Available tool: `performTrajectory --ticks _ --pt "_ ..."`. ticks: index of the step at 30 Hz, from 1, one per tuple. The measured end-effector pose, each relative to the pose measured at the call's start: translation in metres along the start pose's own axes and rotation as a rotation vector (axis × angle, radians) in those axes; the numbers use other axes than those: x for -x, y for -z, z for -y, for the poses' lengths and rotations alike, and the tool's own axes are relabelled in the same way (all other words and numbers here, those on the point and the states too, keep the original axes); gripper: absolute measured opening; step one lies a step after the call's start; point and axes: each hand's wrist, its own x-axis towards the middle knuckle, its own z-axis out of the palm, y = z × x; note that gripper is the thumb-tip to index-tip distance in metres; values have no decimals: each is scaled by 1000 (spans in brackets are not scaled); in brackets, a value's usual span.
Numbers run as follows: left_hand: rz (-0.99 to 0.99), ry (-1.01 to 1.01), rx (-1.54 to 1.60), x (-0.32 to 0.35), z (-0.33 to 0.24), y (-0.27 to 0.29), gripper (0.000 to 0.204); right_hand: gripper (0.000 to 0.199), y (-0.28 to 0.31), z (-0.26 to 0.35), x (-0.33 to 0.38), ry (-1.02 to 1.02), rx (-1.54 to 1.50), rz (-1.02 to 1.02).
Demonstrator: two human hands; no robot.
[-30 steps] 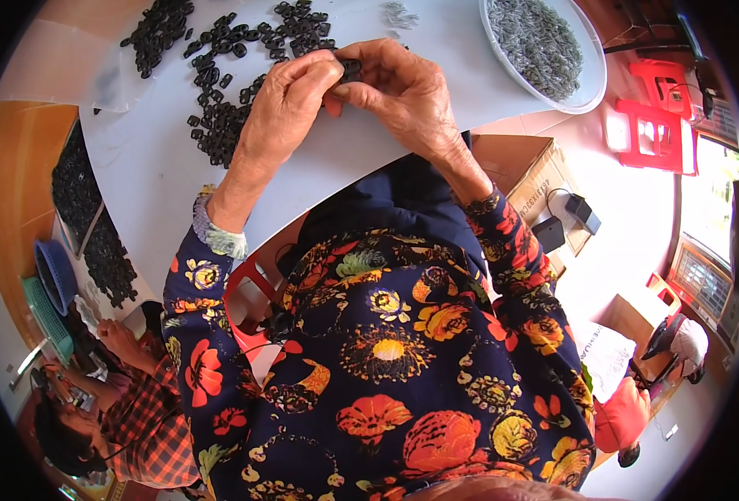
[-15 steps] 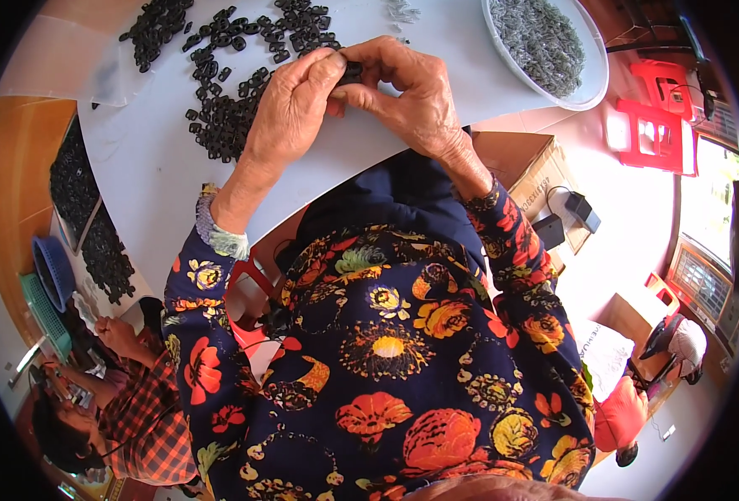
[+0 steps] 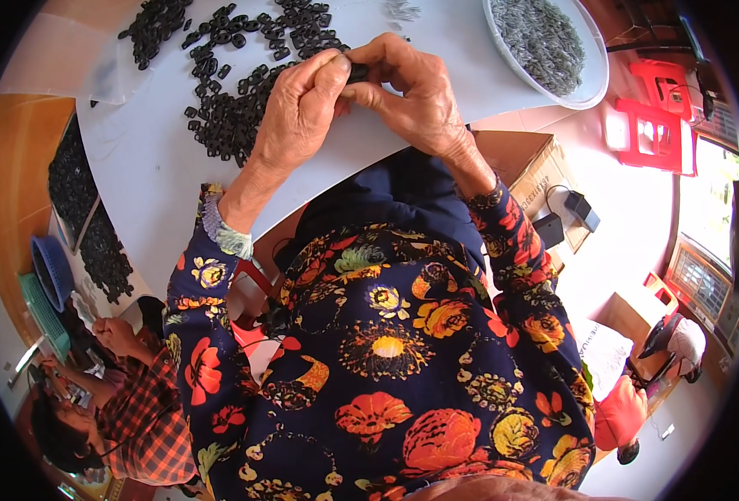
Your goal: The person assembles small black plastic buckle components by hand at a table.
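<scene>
Above the table's near edge, my two hands meet, their fingertips pressed together. Between them is a small black plastic part [image 3: 357,73], mostly covered by the fingers. My left hand [image 3: 302,104] is closed, its thumb bent over the part's left end. My right hand [image 3: 415,92] pinches the same part between thumb and forefinger, the other fingers curled. Whether a second, smaller piece is in the fingers, I cannot tell. Many loose black parts [image 3: 229,117] like it lie on the white table [image 3: 160,167], just left of and beyond my left hand.
A round white tray [image 3: 596,71] full of small clear pieces stands at the far right of the table. A few clear pieces [image 3: 401,10] lie at the far edge. Cardboard box [image 3: 515,154] and red stools [image 3: 649,134] are to the right. A person in a checked shirt [image 3: 148,417] sits at left.
My hands stay together at nearly the same spot. My left thumb and fingers have shifted slightly right and closed further over the black part, which shows less now.
</scene>
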Motion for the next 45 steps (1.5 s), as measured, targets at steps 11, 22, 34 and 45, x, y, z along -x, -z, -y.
performTrajectory --ticks 11,22,34,45 --pt "-11 3 9 8 2 0 33 21 1 0 3 46 -45 21" --pt "-60 -99 -44 8 1 2 33 28 -1 -6 2 3 -170 7" --pt "-9 -59 28 6 9 0 35 18 0 -5 1 -59 -107 43" --pt "-87 -187 -169 14 12 23 18 25 70 75 -146 260 166 -222"
